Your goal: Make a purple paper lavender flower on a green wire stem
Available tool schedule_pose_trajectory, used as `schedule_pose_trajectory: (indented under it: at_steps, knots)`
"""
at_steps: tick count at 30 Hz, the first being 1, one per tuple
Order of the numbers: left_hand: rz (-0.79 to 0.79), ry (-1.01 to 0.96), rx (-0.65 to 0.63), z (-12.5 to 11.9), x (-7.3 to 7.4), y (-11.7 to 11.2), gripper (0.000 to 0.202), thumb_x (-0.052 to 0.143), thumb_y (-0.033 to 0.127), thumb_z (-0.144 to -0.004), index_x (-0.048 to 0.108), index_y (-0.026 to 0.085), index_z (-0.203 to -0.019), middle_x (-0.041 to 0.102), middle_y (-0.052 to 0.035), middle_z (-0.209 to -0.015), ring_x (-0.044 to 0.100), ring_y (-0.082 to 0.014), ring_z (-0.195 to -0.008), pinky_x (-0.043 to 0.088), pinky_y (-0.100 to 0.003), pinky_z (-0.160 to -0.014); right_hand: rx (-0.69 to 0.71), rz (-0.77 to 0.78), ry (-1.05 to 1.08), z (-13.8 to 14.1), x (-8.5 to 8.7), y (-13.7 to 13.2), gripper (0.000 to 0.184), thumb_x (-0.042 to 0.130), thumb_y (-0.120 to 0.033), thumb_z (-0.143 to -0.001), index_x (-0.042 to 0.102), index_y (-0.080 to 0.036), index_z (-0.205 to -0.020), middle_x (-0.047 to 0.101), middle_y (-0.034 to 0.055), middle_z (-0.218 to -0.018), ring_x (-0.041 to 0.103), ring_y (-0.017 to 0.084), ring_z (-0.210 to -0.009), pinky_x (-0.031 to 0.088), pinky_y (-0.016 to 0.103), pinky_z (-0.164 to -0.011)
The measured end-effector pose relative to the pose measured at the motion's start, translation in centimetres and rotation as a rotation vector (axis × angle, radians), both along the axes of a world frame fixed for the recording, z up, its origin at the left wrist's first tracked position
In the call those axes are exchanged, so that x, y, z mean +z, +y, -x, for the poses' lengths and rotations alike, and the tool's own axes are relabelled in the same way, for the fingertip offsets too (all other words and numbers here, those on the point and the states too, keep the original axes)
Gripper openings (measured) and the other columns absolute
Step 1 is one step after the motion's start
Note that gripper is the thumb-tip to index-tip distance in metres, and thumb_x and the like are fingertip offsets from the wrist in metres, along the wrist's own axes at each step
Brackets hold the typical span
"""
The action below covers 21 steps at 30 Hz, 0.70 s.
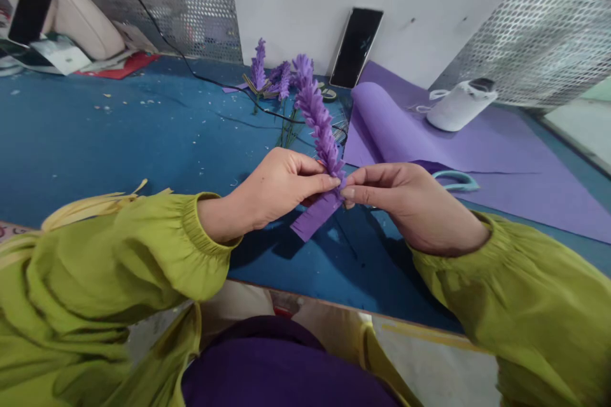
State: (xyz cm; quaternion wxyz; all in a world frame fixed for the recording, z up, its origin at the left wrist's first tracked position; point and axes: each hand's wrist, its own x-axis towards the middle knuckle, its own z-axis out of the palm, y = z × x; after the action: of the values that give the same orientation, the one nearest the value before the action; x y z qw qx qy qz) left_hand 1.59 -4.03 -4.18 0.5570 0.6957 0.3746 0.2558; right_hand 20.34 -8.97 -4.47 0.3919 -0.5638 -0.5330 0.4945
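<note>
Both hands meet over the blue table, pinching a purple fringed paper flower spike. My left hand grips the spike's lower end with fingers closed. My right hand pinches the same spot from the right. A loose fringed purple strip hangs down from the spike below my fingers. Both arms wear lime green sleeves.
Finished purple flower spikes lie at the back, beside a black phone leaning on the wall. A purple paper roll and sheet, teal scissors and a white tape roll sit at the right. A black cable crosses the table.
</note>
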Motion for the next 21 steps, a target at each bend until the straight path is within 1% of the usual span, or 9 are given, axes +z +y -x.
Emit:
schedule_pose_trajectory:
  at_steps: [6,10,12,14,17,21]
  knots:
    - [-0.108,-0.001,-0.04,0.0,-0.6,0.2,0.023,0.064,0.028,-0.081,0.07,0.012,-0.065,0.051,0.0032,-0.059,0.038,-0.007,-0.056,0.029,-0.02,-0.051,-0.009,0.001,-0.105,0.8,0.0,-0.3,0.02,0.079,-0.035,-0.066,0.07,-0.018,-0.069,0.064,-0.0007,-0.065,0.053,0.012,-0.063,0.04,0.027,-0.062]
    - [-0.174,0.017,-0.036,-0.1,-0.8,0.2,0.029,0.063,0.027,-0.082,0.065,0.012,-0.057,0.045,0.0041,-0.057,0.035,-0.0069,-0.056,0.029,-0.021,-0.052,-0.051,-0.054,-0.178,1.6,-0.1,-0.6,0.016,0.076,-0.028,-0.067,0.065,-0.018,-0.064,0.056,-0.0041,-0.059,0.044,0.008,-0.055,0.034,0.025,-0.054]
    - [-0.177,0.023,-0.033,-0.1,-0.7,0.3,0.029,0.062,0.027,-0.082,0.064,0.012,-0.057,0.044,0.0043,-0.057,0.034,-0.0066,-0.055,0.027,-0.021,-0.051,-0.067,-0.071,-0.18,1.7,-0.1,-0.7,0.016,0.076,-0.029,-0.067,0.065,-0.018,-0.063,0.055,-0.0044,-0.058,0.042,0.008,-0.054,0.034,0.025,-0.053]
    - [-0.168,0.024,-0.035,-0.1,-0.7,0.3,0.027,0.062,0.028,-0.083,0.066,0.012,-0.062,0.044,0.0043,-0.058,0.034,-0.0064,-0.055,0.026,-0.02,-0.05,-0.066,-0.071,-0.155,1.5,-0.1,-0.7,0.018,0.078,-0.032,-0.067,0.067,-0.018,-0.065,0.06,-0.0031,-0.061,0.047,0.009,-0.057,0.037,0.025,-0.056]
    - [-0.143,0.033,-0.021,0.0,-0.5,0.3,0.027,0.061,0.03,-0.084,0.067,0.012,-0.065,0.043,0.0045,-0.057,0.033,-0.0064,-0.054,0.024,-0.02,-0.048,-0.048,-0.071,-0.1,0.7,0.1,-0.6,0.02,0.08,-0.037,-0.067,0.072,-0.018,-0.07,0.067,-0.0004,-0.067,0.056,0.012,-0.065,0.043,0.027,-0.064]
    - [-0.074,0.021,-0.002,-0.1,-0.2,0.2,0.028,0.062,0.032,-0.083,0.066,0.013,-0.064,0.044,0.0046,-0.055,0.033,-0.0063,-0.052,0.025,-0.02,-0.047,-0.028,-0.065,-0.024,-0.1,0.2,-0.3,0.023,0.081,-0.041,-0.066,0.075,-0.019,-0.072,0.07,0.0018,-0.069,0.06,0.015,-0.069,0.048,0.03,-0.072]
